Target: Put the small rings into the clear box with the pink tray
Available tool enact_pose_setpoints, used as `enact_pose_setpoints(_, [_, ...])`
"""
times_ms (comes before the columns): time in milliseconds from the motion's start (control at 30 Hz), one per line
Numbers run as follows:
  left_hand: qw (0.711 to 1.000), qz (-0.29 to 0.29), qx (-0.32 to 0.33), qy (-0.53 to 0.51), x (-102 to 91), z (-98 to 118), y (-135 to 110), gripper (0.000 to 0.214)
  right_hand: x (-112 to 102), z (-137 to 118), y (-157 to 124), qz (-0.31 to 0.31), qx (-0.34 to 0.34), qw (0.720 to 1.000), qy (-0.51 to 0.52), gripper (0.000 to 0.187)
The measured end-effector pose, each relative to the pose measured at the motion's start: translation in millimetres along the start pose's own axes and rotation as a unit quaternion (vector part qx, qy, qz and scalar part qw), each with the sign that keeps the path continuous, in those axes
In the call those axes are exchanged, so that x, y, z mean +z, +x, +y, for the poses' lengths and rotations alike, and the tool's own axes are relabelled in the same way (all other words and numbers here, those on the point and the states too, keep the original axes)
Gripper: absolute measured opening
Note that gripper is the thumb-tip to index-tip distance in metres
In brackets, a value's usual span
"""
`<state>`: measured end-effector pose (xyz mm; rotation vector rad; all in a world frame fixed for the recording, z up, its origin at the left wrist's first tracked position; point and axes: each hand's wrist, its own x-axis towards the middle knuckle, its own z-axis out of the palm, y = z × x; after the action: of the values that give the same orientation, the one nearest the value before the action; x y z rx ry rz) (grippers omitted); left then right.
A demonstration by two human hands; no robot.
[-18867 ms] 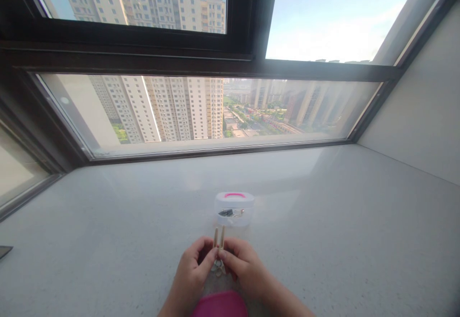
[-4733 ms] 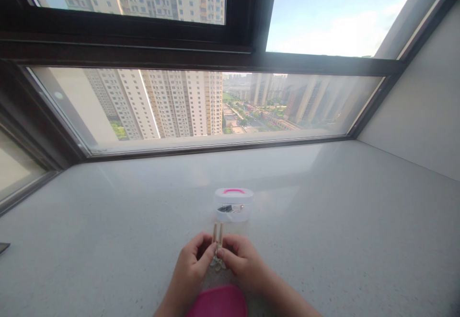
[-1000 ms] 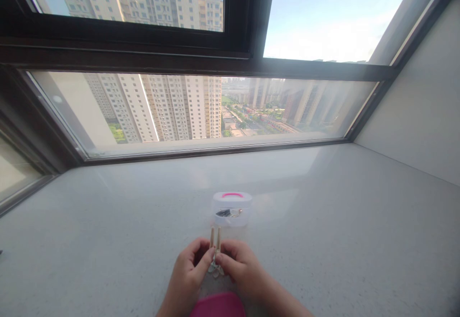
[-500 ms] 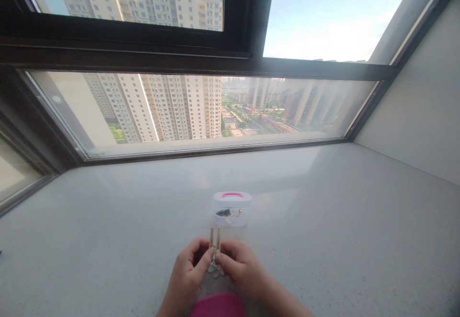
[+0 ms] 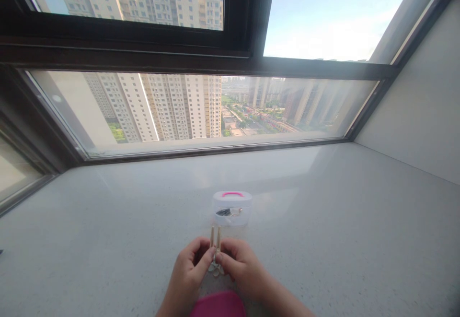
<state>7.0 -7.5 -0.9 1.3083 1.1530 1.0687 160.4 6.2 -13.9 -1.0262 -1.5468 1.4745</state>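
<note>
Side by side, two slim gold-coloured hair clips point away from me, with pale petal-like pieces at their near ends. My left hand (image 5: 192, 266) pinches the left clip (image 5: 212, 235) between thumb and fingers. The right clip (image 5: 219, 236) is pinched the same way by my right hand (image 5: 239, 262). Both hands are close together, low over the white sill, and the fingertips hide the middle of each clip. Just beyond them stands a small clear box (image 5: 233, 209) with a white lid and a pink handle; dark and light small items show inside.
A pink object (image 5: 218, 305), partly cut off by the frame, lies between my forearms. The speckled white sill (image 5: 108, 230) runs to a dark-framed window (image 5: 215, 151). A white wall (image 5: 424, 91) bounds the right side. A small dark thing touches the left frame edge.
</note>
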Motion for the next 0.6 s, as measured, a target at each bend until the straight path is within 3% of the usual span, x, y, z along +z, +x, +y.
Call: enact_pose_setpoints(600, [1.000,0.003,0.010,0.009,-0.8,0.0,0.2,0.024,-0.7,1.8,0.7,0.001,-0.010,1.000,0.000,0.032])
